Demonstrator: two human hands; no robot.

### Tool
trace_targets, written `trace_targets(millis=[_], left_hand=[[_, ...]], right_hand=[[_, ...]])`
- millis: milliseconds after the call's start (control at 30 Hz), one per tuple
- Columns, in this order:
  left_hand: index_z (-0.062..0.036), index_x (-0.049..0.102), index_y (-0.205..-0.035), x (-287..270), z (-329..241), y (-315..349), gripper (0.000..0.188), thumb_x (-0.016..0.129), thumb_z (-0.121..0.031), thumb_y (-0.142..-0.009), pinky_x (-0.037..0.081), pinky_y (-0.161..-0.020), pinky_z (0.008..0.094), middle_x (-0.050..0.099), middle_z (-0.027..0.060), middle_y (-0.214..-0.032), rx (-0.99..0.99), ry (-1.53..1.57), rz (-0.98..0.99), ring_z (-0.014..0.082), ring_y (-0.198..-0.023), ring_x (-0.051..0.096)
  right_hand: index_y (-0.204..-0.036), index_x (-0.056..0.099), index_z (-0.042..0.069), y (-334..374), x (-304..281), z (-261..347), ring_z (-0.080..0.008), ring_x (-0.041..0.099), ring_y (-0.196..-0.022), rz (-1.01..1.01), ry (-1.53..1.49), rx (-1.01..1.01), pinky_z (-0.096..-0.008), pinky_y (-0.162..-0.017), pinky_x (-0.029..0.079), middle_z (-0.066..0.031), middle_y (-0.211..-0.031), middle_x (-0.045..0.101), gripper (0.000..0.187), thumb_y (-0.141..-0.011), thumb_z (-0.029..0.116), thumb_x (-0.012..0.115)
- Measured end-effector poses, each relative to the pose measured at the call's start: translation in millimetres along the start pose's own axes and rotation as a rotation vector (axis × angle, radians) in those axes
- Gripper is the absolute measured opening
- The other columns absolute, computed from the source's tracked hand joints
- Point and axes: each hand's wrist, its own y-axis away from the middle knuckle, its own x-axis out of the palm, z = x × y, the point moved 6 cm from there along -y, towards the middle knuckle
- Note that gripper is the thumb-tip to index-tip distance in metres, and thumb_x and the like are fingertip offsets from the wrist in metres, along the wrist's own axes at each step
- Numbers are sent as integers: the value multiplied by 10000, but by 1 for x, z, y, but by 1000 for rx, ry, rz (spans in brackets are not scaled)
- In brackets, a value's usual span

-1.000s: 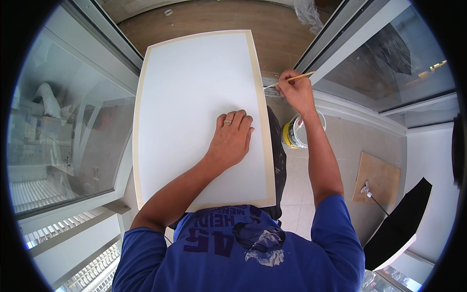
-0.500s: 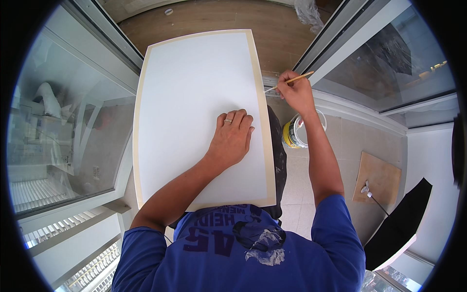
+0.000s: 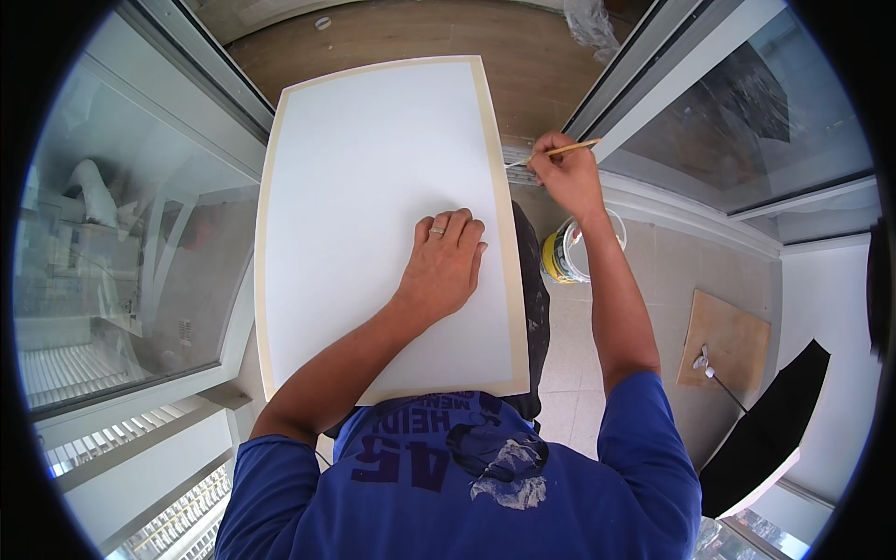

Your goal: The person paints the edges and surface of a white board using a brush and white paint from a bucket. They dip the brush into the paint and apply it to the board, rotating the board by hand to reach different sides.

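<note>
A large white board (image 3: 364, 159), edged with cream masking tape (image 3: 498, 177), lies across my lap. On its right half rests my left hand (image 3: 444, 261), palm down, with the fingers lightly bent and a ring on one of them; nothing is held in it. My right hand (image 3: 566, 177) is just beyond the board's right edge, pinching a thin paintbrush (image 3: 577, 147) with a wooden handle. The brush's pale tip points left, close to the taped edge; whether it touches the board I cannot tell.
Below my right forearm stands a white and yellow bucket (image 3: 566, 254) on the tiled floor. To the right are a brown square board (image 3: 723, 341) and an open black umbrella-like shade (image 3: 770, 429). Glass door panels (image 3: 140, 252) flank both sides. A plastic bag (image 3: 590, 26) lies far off.
My right hand has shifted very slightly and the brush handle lies a little flatter. My left hand and the board have stayed in place.
</note>
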Motion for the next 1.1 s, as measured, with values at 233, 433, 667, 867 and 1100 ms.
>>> trace_targets(millis=[233,433,667,867,1100], left_hand=[[-49,600,-1230,0,0,0,224,663,-103,-1023,408,-1089,512,599,129,-1285,4,0,5,325,-1216,582],[-52,601,-1234,-1,-1,-1,224,655,-86,-1019,403,-1095,510,592,125,-1287,6,-5,10,322,-1215,580],[-56,598,-1225,1,1,1,230,650,-40,-1002,401,-1094,504,591,122,-1273,2,12,9,317,-1221,574],[-59,599,-1215,0,-2,-2,214,646,-37,-1008,401,-1092,499,593,115,-1268,12,18,8,317,-1214,573],[-60,602,-1211,1,0,-1,191,637,-55,-1023,403,-1089,500,590,112,-1274,-7,21,19,318,-1204,572]], right_hand=[[-869,700,7,7,-2,5,-100,565,-635,21,36,21,-308,-603,463,-32,-676,629,124,-884,129,715],[-856,698,5,3,-1,3,-99,572,-634,-23,-25,6,-306,-608,471,-33,-671,632,120,-878,121,715],[-890,706,-5,3,-2,3,-106,583,-643,-19,-1,42,-311,-621,486,-39,-679,643,145,-876,138,728],[-925,722,0,-15,0,-10,-136,616,-647,-87,-7,-2,-325,-641,509,-62,-708,674,161,-879,154,729],[-933,735,7,-12,2,10,-207,690,-673,-72,112,-38,-351,-681,553,-113,-747,717,154,-883,152,716]])
